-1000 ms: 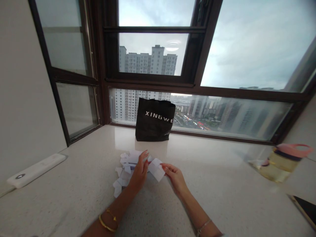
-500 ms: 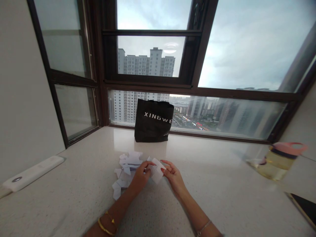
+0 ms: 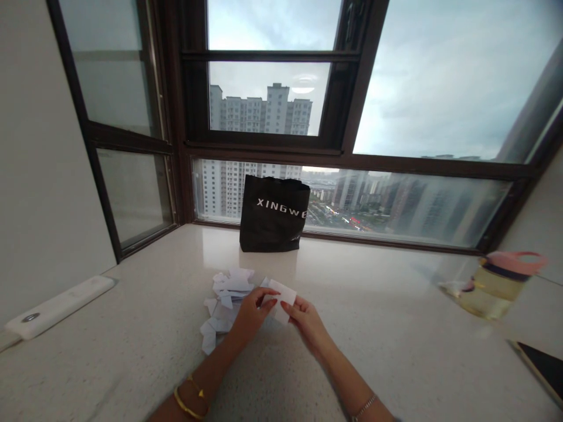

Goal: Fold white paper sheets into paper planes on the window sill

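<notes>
A small piece of white paper (image 3: 285, 292) is held up between both hands over the countertop. My left hand (image 3: 254, 306) pinches its left side with thumb and fingertips. From the right, my right hand (image 3: 305, 316) grips it, the thumb lying across its face and the other fingers behind it. Just left of my left hand lies a loose pile of folded white papers (image 3: 233, 282), partly hidden by that hand and wrist. Whether the held paper is one sheet or folded layers I cannot tell.
A black bag (image 3: 275, 225) with white lettering stands against the window, beyond my hands. On the left lies a white power strip (image 3: 65, 305). To the right are a bottle with a pink lid (image 3: 505, 287) and a dark flat device (image 3: 543, 366) at the edge of view.
The paper has turned in my hands. My right hand has moved slightly left, its thumb now across the paper's face near the left thumb. The pile and bag look the same.
</notes>
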A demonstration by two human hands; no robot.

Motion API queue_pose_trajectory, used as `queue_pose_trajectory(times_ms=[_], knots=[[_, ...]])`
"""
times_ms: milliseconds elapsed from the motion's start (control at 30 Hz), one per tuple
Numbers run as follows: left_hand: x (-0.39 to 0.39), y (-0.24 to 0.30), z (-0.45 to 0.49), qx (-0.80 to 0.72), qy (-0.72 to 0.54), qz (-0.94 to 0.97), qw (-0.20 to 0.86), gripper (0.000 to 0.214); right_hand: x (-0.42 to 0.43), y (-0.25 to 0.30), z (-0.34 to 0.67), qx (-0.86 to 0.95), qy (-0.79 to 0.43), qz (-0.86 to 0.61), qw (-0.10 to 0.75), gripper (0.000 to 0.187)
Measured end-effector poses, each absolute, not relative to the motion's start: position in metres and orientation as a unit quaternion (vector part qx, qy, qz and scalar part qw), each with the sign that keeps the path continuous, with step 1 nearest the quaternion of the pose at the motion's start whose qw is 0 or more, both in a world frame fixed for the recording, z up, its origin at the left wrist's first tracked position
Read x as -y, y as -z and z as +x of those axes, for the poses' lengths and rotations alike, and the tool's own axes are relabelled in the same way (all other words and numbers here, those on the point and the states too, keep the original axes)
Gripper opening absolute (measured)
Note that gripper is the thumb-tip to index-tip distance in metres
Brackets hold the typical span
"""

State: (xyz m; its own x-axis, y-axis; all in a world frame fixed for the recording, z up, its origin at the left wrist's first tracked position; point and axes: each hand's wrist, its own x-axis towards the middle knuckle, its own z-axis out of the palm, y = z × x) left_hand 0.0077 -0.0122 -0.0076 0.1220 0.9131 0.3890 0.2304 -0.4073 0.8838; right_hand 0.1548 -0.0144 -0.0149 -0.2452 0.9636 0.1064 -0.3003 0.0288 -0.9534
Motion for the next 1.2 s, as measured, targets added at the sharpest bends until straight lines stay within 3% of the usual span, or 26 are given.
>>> queue_pose_trajectory(times_ms=[167, 400, 600, 967, 1200], knots=[[0.014, 0.012, 0.011, -0.426, -0.489, 0.677, 0.347, 0.019, 0.014, 0.016, 0.155, 0.493, -0.609, -0.333, 0.524, 0.043], [0.029, 0.019, 0.024, -0.369, -0.419, 0.734, 0.386, 0.051, 0.003, 0.025, 0.171, 0.410, -0.504, -0.419, 0.634, 0.037], [0.034, 0.009, 0.018, -0.383, -0.303, 0.831, 0.268, 0.028, -0.001, 0.030, 0.177, 0.389, -0.489, -0.431, 0.651, 0.030], [0.040, 0.009, 0.021, -0.356, -0.269, 0.859, 0.253, 0.027, -0.002, 0.030, 0.177, 0.393, -0.459, -0.436, 0.668, 0.027], [0.041, 0.006, 0.026, -0.365, -0.289, 0.867, 0.177, 0.026, -0.006, 0.037, 0.179, 0.374, -0.438, -0.445, 0.686, 0.023]])
